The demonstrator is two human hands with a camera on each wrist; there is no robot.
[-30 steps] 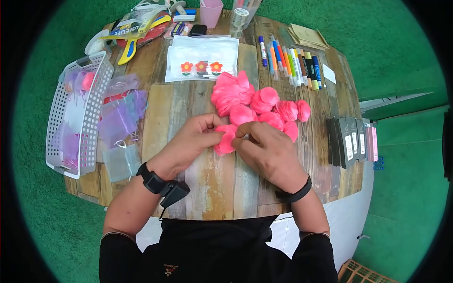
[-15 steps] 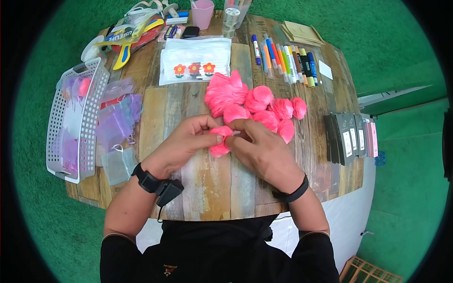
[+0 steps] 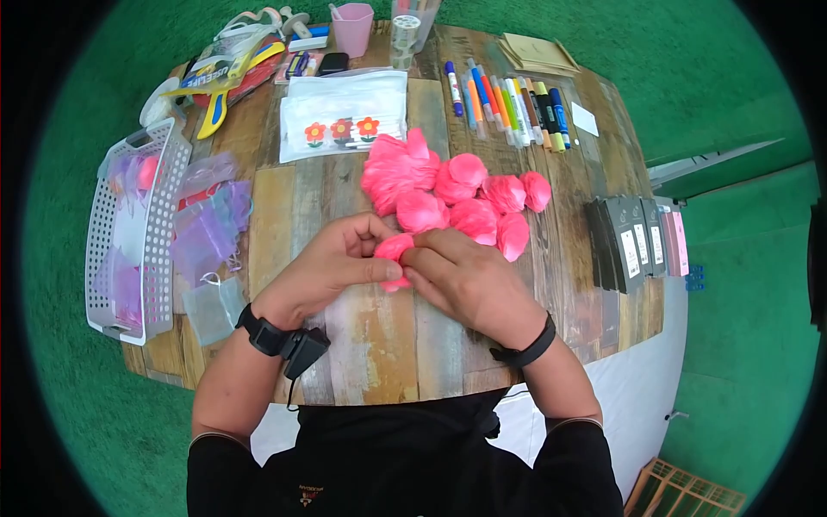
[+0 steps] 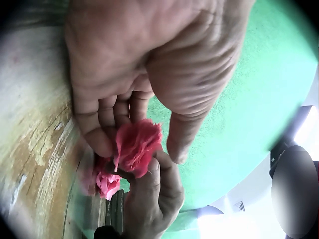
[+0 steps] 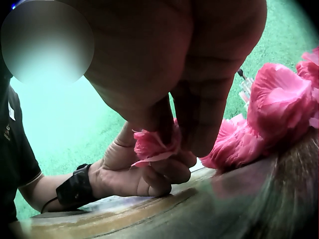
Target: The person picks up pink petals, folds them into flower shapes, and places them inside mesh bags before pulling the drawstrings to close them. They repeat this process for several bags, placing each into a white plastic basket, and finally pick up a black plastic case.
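Observation:
A small pink ruffled flower [image 3: 394,250] is between the two hands near the middle of the table. The left hand [image 3: 329,263] curls its fingers around the flower's left side, thumb in front. From the right, the right hand [image 3: 469,280] pinches the flower's edge; in the left wrist view its thumb and finger touch the petals [image 4: 138,147]. The right wrist view shows layered petals [image 5: 157,144] beneath the right fingers. Just beyond the hands lies a cluster of pink flowers [image 3: 474,219], with a larger pink bunch [image 3: 399,171] at its back left.
At left stand a white basket [image 3: 162,233] and purple mesh bags [image 3: 207,237]. Behind the flowers are a flower-printed pouch [image 3: 343,116] and several markers [image 3: 517,108]. Dark boxes [image 3: 622,246] stand at right; a pink cup [image 3: 352,30] and brown envelopes [image 3: 538,53] are at the back.
The objects on the table appear shifted left in the head view. The right hand's fingers have closed in on the flower and cover more of its right side.

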